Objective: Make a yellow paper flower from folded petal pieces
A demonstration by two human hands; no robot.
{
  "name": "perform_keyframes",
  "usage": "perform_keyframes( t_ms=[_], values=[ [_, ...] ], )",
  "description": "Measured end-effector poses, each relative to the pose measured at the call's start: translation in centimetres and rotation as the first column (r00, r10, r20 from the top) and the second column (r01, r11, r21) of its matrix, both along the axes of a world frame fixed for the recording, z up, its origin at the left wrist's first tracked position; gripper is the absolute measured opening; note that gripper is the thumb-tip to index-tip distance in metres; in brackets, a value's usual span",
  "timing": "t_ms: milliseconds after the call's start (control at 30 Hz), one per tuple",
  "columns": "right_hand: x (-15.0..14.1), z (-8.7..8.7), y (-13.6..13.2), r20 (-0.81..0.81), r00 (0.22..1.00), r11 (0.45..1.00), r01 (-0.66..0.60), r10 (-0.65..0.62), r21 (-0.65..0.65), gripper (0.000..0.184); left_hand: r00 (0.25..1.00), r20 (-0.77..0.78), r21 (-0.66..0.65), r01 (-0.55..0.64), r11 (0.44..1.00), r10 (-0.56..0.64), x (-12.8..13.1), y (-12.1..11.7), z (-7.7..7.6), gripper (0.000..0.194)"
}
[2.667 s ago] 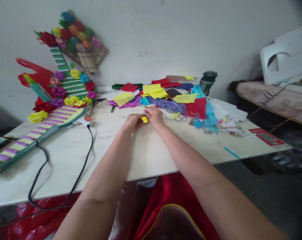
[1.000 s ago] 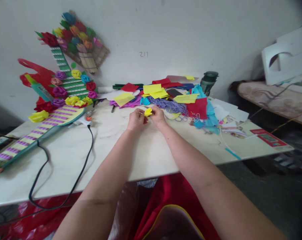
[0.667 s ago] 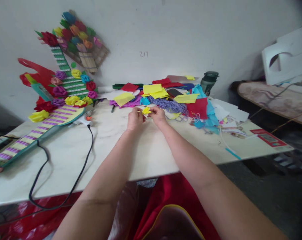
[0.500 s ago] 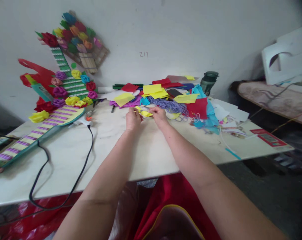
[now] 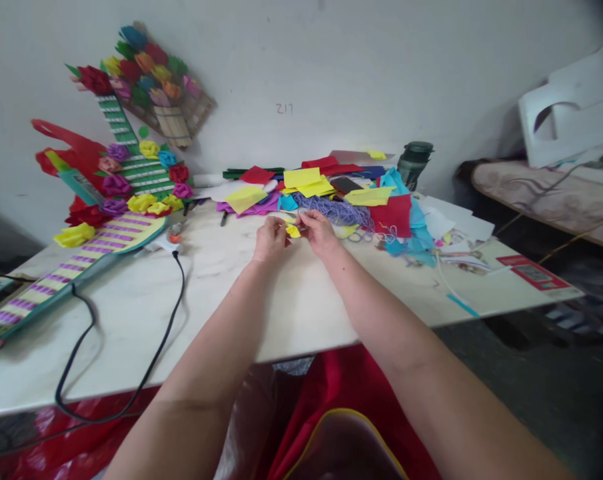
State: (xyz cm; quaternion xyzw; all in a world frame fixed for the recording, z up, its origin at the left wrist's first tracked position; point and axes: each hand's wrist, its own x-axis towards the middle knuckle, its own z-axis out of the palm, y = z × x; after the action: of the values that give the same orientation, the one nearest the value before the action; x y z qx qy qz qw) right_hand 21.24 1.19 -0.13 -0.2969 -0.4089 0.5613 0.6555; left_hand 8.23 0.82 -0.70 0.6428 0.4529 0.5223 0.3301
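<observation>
- Left hand (image 5: 271,240) and right hand (image 5: 320,233) partly hide the yellow piece (image 5: 294,231).
- I can't read its long axis or direction.
- Each grip clamps it, just nearside of the purple yarn (image 5: 348,212).

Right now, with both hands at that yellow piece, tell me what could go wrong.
The small yellow piece, between the left hand and right hand, might crease or slip. Loose purple yarn lies just beyond the right hand and could tangle. The black cable loops past the near edge of the table; a tug might drag the white device.
</observation>
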Motion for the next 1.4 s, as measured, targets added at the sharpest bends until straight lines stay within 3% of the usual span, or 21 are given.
perform_keyframes(
  t_ms=[167, 400, 567, 800, 1133, 1267, 1400],
  values=[
    [0.2, -0.2, 0.2, 0.046, 0.999, 1.000, -0.019, 0.019, -0.001, 0.024, 0.991, 0.029, -0.020, 0.134, 0.991, -0.134, -0.2, -0.2, 0.2, 0.021],
    [0.7, -0.3, 0.3, 0.153, 0.986, 0.998, -0.062, 0.062, -0.001, 0.030, 0.976, 0.021, -0.046, 0.217, 0.975, -0.216, -0.4, -0.8, 1.0, 0.031],
    [0.5, -0.1, 0.1, 0.208, 0.978, 1.000, -0.007, 0.009, -0.014, 0.023, 0.984, 0.039, -0.072, 0.178, 0.981, -0.176, -0.2, -0.7, 0.6, 0.033],
    [0.2, -0.2, 0.4, 0.151, 0.985, 0.990, 0.103, -0.088, -0.093, 0.016, 0.988, 0.065, -0.061, 0.146, 0.987, -0.142, -0.3, -0.1, 0.1, 0.025],
    [0.1, -0.4, 0.9, 0.090, 0.995, 0.992, 0.040, -0.029, -0.117, 0.014, 0.982, 0.137, -0.096, 0.143, 0.985, -0.129, -0.3, 0.7, -0.2, 0.019],
    [0.4, -0.2, 0.4, 0.191, 0.979, 0.987, -0.036, 0.066, -0.158, 0.011, 0.984, 0.144, -0.100, 0.122, 0.987, -0.107, -0.2, 0.8, -0.2, 0.015],
    [0.5, 0.2, -0.2, 0.287, 0.953, 0.976, -0.031, 0.094, -0.217, 0.014, 0.986, 0.139, -0.086, 0.100, 0.991, -0.088, -0.2, 0.7, -0.1, 0.013]
  ],
)
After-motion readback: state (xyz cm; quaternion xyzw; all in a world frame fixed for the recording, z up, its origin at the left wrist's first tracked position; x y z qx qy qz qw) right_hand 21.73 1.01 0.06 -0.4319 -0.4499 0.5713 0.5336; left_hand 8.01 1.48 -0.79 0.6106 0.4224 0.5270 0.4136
